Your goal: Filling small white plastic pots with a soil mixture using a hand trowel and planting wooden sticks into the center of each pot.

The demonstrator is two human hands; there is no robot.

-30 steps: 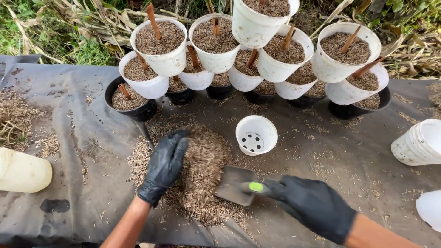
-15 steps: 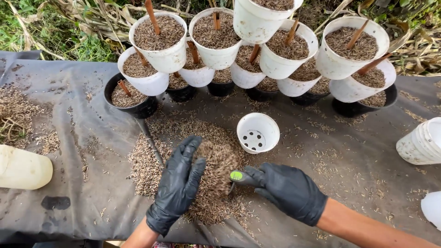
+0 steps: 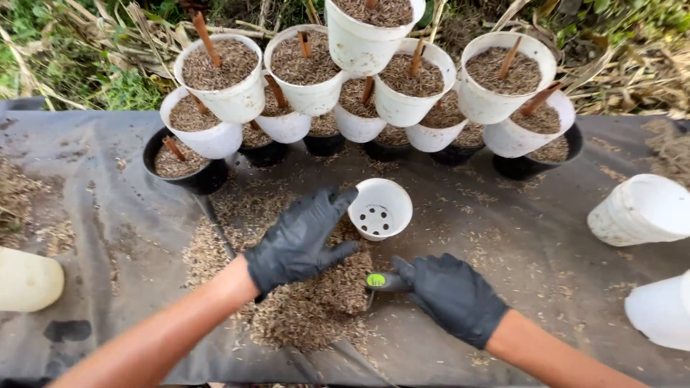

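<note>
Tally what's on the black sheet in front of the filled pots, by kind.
empty white pot: 1
white pots on their sides, right edge: 2
pale container, left edge: 1
trowel: 1
black-gloved hands: 2, left hand, right hand
Total: 7

Soft even daylight, faint shadows, sharp centre, slight wide-angle bending at edges
</note>
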